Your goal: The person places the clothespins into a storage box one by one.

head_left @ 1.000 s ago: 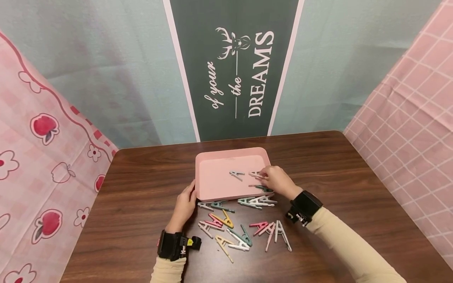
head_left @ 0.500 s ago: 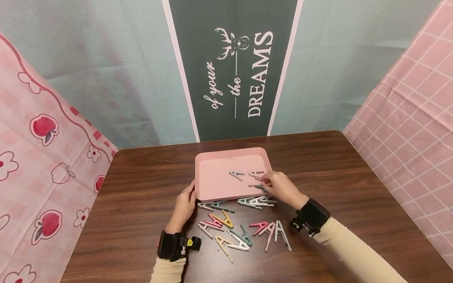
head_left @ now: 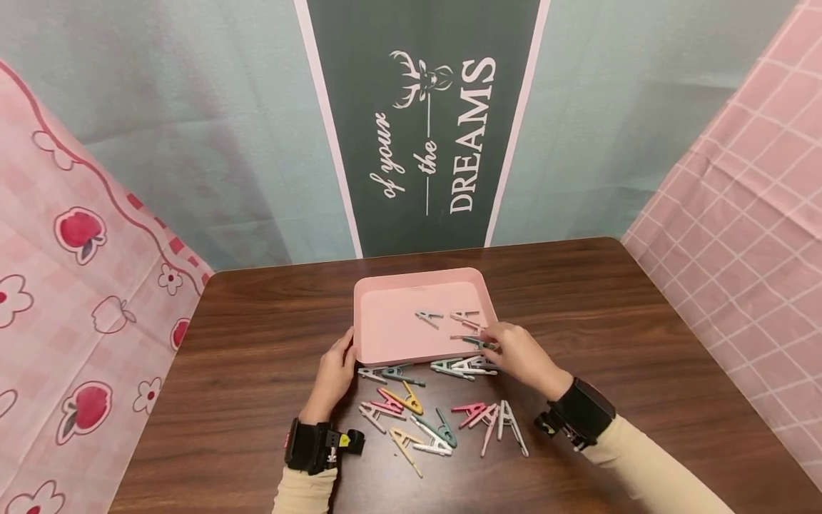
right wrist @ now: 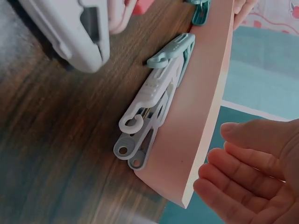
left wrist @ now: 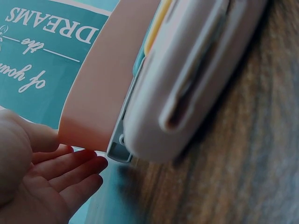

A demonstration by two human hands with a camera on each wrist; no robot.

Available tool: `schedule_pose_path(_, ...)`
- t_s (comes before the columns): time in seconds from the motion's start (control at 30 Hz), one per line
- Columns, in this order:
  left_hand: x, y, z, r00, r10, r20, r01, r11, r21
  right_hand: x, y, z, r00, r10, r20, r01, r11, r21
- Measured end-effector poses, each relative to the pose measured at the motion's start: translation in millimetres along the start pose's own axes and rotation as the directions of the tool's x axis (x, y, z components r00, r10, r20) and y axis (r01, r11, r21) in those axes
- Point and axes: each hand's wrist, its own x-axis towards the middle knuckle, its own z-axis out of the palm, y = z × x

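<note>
A shallow pink tray (head_left: 392, 348) sits toward the back of the table. My left hand (head_left: 335, 368) touches its left end, thumb at the rim corner and fingers fairly straight in the left wrist view. My right hand (head_left: 525, 357) is over the tray's right rim. Nothing shows between its thumb and loosely bent fingers (right wrist: 224, 179) in the right wrist view. Inside the tray lie a grey-blue clothespin (head_left: 429, 315), a pale pink clothespin (head_left: 464, 315) and a dark green clothespin (head_left: 477, 343), the green one nearest my right fingertips.
Several clothespins lie against the tray's near wall, among them a white clothespin (head_left: 472, 365). More are spread toward me, including a yellow clothespin (head_left: 411, 400), a cream clothespin (head_left: 403, 441) and a red clothespin (head_left: 470, 410). Curtains surround the wooden table (head_left: 257, 343).
My right hand has let go of the pale pink clothespin in the tray and drawn back right and toward me. The left hand and the tray stay in place.
</note>
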Motion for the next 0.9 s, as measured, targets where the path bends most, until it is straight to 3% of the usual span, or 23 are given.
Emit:
schedule_pose_path(0.43, 0.1, 1.9, 0.3, 1.000, 0.002, 0.002, -0.002, 1.000, -0.006, -26.9, 1.1, 10.8, 0.995, -0.081, -0.049, 0.077, 0.992, -0.096)
schedule_pose_path(0.67, 0.2, 2.0, -0.3, 1.000, -0.007, 0.003, 0.007, 1.000, -0.010, -30.3, 8.1, 18.0, 0.989, -0.141, -0.036, 0.135, 0.982, -0.130)
schedule_pose_path(0.9, -0.1, 1.1, 0.6, 1.000, 0.004, -0.005, -0.004, 1.000, -0.009, -30.0, 13.7, 22.9, 0.989, -0.147, -0.019, 0.143, 0.979, -0.148)
